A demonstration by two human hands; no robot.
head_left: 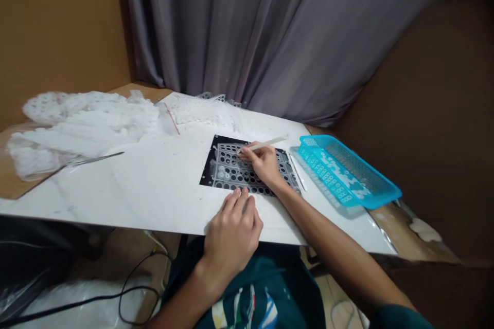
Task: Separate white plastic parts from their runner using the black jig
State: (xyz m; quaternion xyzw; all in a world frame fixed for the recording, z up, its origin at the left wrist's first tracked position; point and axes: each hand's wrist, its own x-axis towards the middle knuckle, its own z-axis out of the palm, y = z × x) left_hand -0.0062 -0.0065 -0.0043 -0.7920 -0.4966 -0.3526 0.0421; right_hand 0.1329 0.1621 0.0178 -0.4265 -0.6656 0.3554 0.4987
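Observation:
A black plate (pixel 208 174) lies on the white table top, covered by a clear sheet with rows of round holes (pixel 227 175). My right hand (pixel 264 164) is over the middle of this sheet, its fingers pinched around a thin whitish stick-like tool (pixel 270 142). The tool's upper end points to the right, and its working tip is mostly hidden by my fingers. At the plate's near edge my left hand (pixel 233 226) rests palm down, fingers stretched forward and holding nothing.
A blue basket (pixel 380 198) with small white pieces stands on the right. Clear bags of white parts (pixel 92 118) are heaped on the left, near a pair of pointed metal tweezers or scissors (pixel 98 158). Perforated clear sheets (pixel 208 113) lie behind; a grey curtain (pixel 231 25) hangs beyond.

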